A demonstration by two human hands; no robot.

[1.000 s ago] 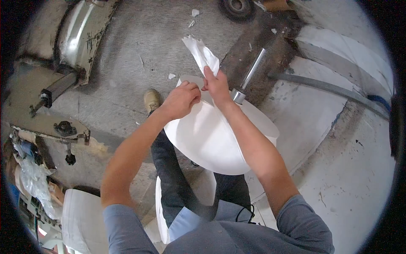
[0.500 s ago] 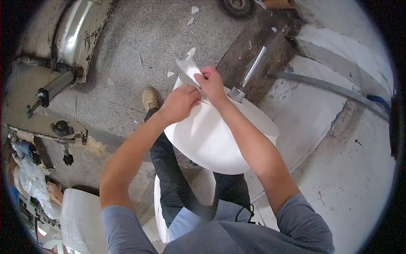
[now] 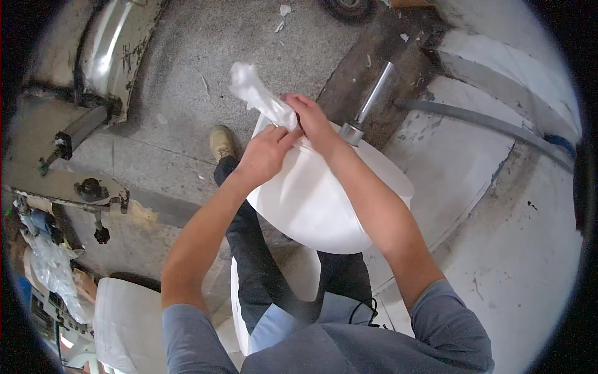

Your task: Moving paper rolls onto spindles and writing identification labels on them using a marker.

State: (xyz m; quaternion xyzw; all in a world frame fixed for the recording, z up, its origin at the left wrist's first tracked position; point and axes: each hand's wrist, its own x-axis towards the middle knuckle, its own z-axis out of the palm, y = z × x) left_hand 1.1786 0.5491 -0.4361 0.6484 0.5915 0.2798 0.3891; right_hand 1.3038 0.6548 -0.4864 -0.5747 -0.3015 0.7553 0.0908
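A large white roll (image 3: 311, 206) is in front of me, with a bright metal shaft (image 3: 375, 92) standing out of its far right end through a collar. At the roll's far edge, both hands are close together on a crumpled strip of thin white sheet (image 3: 252, 88), whose loose end sticks up and away to the left. My left hand (image 3: 265, 154) pinches the base of the strip, its fingertips against the roll. Closed around the strip from the right is my right hand (image 3: 313, 126); its fingertips are partly hidden.
Left of me stands a machine frame (image 3: 103, 65) with a metal arm and dark knobs (image 3: 91, 189). Another white roll (image 3: 128, 324) is at the lower left. A grey hose (image 3: 473, 115) crosses at the right. Scraps (image 3: 285, 10) and a dark wheel (image 3: 350, 7) are on the floor at the far side.
The strip has grown longer and swung left, its loose end now farther out over the floor. Both hands have drawn closer together at its base.
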